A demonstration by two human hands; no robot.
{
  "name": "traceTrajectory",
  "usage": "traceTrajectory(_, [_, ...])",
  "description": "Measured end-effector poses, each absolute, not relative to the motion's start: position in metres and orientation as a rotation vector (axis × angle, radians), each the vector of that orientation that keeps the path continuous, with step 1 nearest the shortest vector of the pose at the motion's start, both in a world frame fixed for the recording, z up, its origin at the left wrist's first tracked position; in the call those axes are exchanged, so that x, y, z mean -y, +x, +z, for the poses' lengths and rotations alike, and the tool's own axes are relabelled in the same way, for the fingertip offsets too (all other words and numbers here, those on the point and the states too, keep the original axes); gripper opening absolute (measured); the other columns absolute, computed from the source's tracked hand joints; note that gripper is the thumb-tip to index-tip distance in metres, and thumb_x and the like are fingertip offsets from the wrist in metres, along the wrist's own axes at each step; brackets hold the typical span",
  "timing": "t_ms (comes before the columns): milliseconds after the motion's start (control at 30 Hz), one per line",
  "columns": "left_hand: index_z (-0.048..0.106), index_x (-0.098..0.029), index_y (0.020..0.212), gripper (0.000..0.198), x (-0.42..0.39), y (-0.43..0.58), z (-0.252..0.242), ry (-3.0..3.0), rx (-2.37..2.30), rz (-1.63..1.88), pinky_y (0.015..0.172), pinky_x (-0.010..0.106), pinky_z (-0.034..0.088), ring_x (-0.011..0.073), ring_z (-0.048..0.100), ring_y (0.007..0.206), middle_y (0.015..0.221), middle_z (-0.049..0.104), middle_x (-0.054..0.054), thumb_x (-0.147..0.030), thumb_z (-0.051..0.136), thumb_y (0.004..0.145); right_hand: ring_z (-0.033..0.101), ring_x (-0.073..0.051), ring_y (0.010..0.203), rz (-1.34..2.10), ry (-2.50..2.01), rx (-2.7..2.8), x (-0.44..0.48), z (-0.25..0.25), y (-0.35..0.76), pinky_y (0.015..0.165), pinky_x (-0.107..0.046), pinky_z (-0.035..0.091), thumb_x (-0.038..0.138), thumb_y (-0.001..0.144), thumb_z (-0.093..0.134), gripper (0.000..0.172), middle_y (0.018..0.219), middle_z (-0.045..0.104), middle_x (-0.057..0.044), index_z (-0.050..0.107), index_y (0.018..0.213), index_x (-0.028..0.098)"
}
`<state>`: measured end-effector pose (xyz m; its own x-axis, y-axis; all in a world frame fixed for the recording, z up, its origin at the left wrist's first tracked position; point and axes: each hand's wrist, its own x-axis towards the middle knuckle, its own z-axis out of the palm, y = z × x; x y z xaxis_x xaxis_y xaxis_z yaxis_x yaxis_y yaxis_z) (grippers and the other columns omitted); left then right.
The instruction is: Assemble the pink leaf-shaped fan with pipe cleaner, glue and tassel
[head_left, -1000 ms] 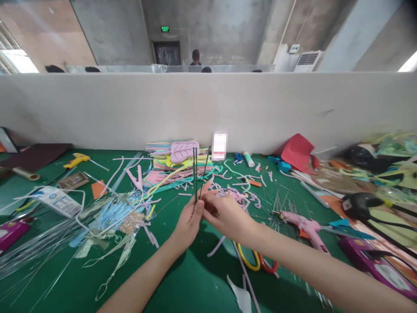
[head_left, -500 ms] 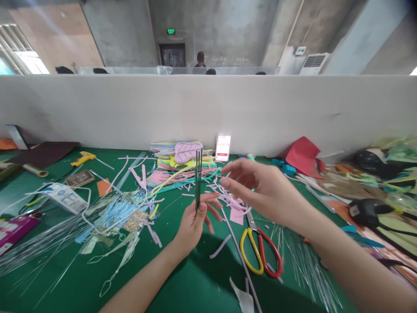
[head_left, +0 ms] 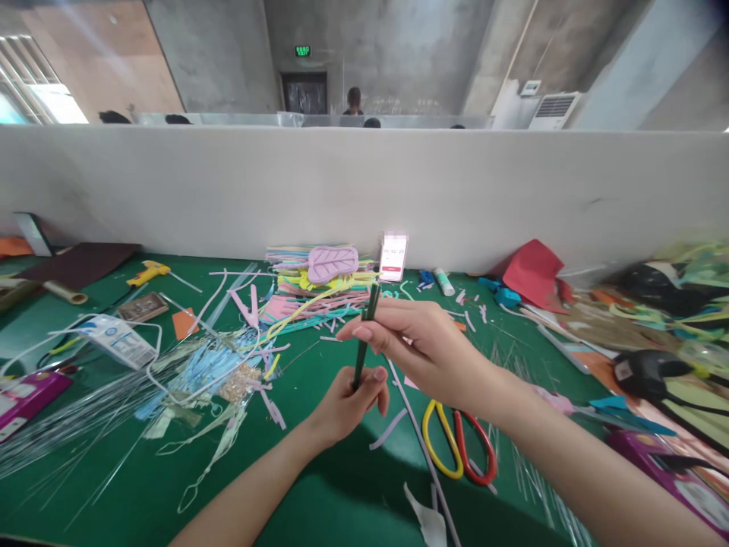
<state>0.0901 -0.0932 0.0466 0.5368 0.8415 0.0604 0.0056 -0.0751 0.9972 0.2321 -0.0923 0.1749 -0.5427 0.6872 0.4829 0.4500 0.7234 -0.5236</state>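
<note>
Centrally, over the green table (head_left: 324,497), held a slim bundle of dark green sticks (head_left: 361,365) nearly upright, tilted a little to the right at the top. Had the lower end inside the left-hand grip (head_left: 350,399) and the upper part inside the right-hand grip (head_left: 424,338), with a short bare length between the two and the tips rising above the upper one. Had the left-hand grip closed round the base, with thumb and curled fingers against the bundle. Pinched higher up with the right-hand grip, with thumb and fingertips drawn together on the sticks; could not tell their number or the firmness of the pinch. Saw scissors (head_left: 462,439) with one yellow and one red handle lying below the right-hand grip, near a long lilac strip (head_left: 443,501). Noticed, beyond the sticks, a leaf-veined lilac piece (head_left: 333,264) on top of a pile of coloured strips (head_left: 307,308), with a lit phone (head_left: 392,257) standing just to the right. Found light-blue strands (head_left: 208,365) to the left, apart from both grips.
</note>
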Motion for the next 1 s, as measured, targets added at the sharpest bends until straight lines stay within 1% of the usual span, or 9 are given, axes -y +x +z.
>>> traceTrajectory(67, [0.051, -0.015, 0.052, 0.065, 0.093, 0.091, 0.046, 1.494, -0.756, 0.801, 0.046, 0.027, 0.016, 0.0075, 0.024, 0.043, 0.044, 0.026, -0.006, -0.069, 0.037, 0.086, 0.048, -0.011, 0.059, 0.443, -0.871, 2.247, 0.092, 0.174, 0.232, 0.061, -0.024, 0.039, 0.043, 0.099, 0.035, 0.047, 0.060, 0.051, 0.000, 0.066, 0.074, 0.016])
traceTrajectory(200, [0.049, -0.016, 0.050, 0.066, 0.092, 0.090, 0.044, 1.498, -0.761, 0.799, 0.047, 0.026, 0.021, 0.0078, 0.029, 0.045, 0.046, 0.034, -0.003, -0.069, 0.034, 0.088, 0.055, -0.012, 0.067, 0.464, -0.893, 2.306, 0.093, 0.176, 0.232, 0.063, -0.023, 0.041, 0.037, 0.097, 0.042, 0.040, 0.068, 0.060, -0.003, 0.067, 0.075, 0.016])
traceTrajectory(367, [0.048, -0.016, 0.051, 0.066, 0.090, 0.088, 0.043, 1.516, -0.763, 0.788, 0.046, 0.025, 0.023, 0.0083, 0.033, 0.046, 0.049, 0.038, -0.002, -0.070, 0.035, 0.087, 0.056, -0.009, 0.055, 0.684, -1.009, 2.281, 0.093, 0.177, 0.232, 0.052, -0.020, 0.040, 0.032, 0.095, 0.048, 0.032, 0.065, 0.067, -0.002, 0.070, 0.079, 0.016])
traceTrajectory(567, [0.047, -0.016, 0.053, 0.067, 0.089, 0.089, 0.046, 1.502, -0.776, 0.774, 0.044, 0.025, 0.022, 0.0083, 0.031, 0.046, 0.050, 0.038, -0.002, -0.075, 0.034, 0.083, 0.062, -0.010, 0.053, 0.883, -1.032, 2.215, 0.091, 0.163, 0.231, 0.052, -0.021, 0.046, 0.034, 0.091, 0.054, 0.026, 0.066, 0.071, -0.001, 0.073, 0.092, 0.016])
traceTrajectory(700, [0.051, -0.015, 0.058, 0.060, 0.091, 0.087, 0.055, 1.531, -0.785, 0.745, 0.046, 0.024, 0.024, 0.0076, 0.031, 0.047, 0.052, 0.040, -0.003, -0.069, 0.044, 0.083, 0.067, -0.012, 0.061, 0.896, -1.029, 2.180, 0.089, 0.163, 0.234, 0.056, -0.023, 0.052, 0.031, 0.090, 0.054, 0.023, 0.077, 0.074, -0.004, 0.072, 0.089, 0.017])
traceTrajectory(767, [0.059, -0.015, 0.070, 0.047, 0.092, 0.083, 0.062, 1.604, -0.771, 0.739, 0.053, 0.022, 0.035, 0.0093, 0.042, 0.055, 0.062, 0.050, -0.001, -0.059, 0.052, 0.085, 0.069, -0.015, 0.069, 0.921, -1.008, 2.095, 0.087, 0.168, 0.237, 0.061, -0.025, 0.056, 0.030, 0.089, 0.055, 0.021, 0.082, 0.075, -0.004, 0.072, 0.086, 0.018])
traceTrajectory(833, [0.064, -0.016, 0.091, 0.032, 0.091, 0.075, 0.069, 1.683, -0.763, 0.758, 0.072, 0.025, 0.045, 0.0143, 0.056, 0.076, 0.082, 0.062, 0.003, -0.047, 0.056, 0.087, 0.070, -0.017, 0.073, 0.940, -1.010, 1.983, 0.086, 0.172, 0.241, 0.064, -0.027, 0.058, 0.033, 0.087, 0.057, 0.021, 0.083, 0.074, -0.005, 0.072, 0.085, 0.018])
traceTrajectory(900, [0.062, -0.018, 0.109, 0.029, 0.090, 0.064, 0.072, 1.737, -0.815, 0.794, 0.089, 0.030, 0.045, 0.0191, 0.060, 0.098, 0.104, 0.066, 0.007, -0.038, 0.057, 0.088, 0.071, -0.018, 0.073, 0.960, -1.032, 1.919, 0.084, 0.171, 0.243, 0.064, -0.029, 0.059, 0.034, 0.085, 0.060, 0.020, 0.082, 0.074, -0.006, 0.072, 0.084, 0.018])
traceTrajectory(1000, [0.064, -0.021, 0.114, 0.030, 0.090, 0.047, 0.070, 1.783, -0.974, 0.811, 0.095, 0.034, 0.045, 0.0221, 0.061, 0.106, 0.116, 0.066, 0.007, -0.034, 0.059, 0.087, 0.071, -0.018, 0.074, 1.049, -1.052, 1.908, 0.081, 0.160, 0.243, 0.065, -0.030, 0.060, 0.035, 0.086, 0.059, 0.019, 0.084, 0.074, -0.004, 0.072, 0.085, 0.021])
